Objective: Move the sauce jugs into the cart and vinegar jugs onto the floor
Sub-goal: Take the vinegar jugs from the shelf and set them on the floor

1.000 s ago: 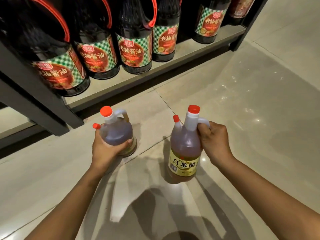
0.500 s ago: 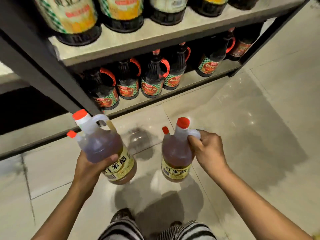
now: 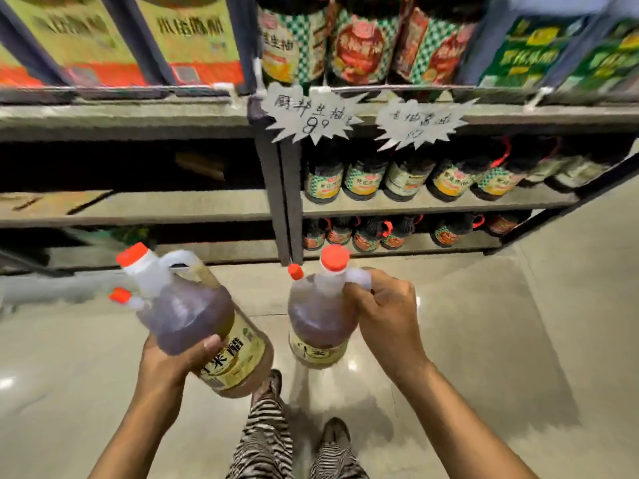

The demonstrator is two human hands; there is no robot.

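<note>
We saw two round-bellied vinegar jugs of translucent plastic, both aloft over the glossy pale tile floor (image 3: 484, 340). The left hand (image 3: 166, 361) cupped the tilted vinegar jug (image 3: 193, 316) from beneath, thumb pressed across its smooth amber belly, its orange cap leaning up and left. The right hand (image 3: 383, 323) had fingers curled tight through the white loop handle of the upright vinegar jug (image 3: 320, 319). Behind, dark sauce jugs (image 3: 363, 178) with checked labels lined the grey shelf (image 3: 432, 203) below spiky paper price tags (image 3: 307, 114).
</note>
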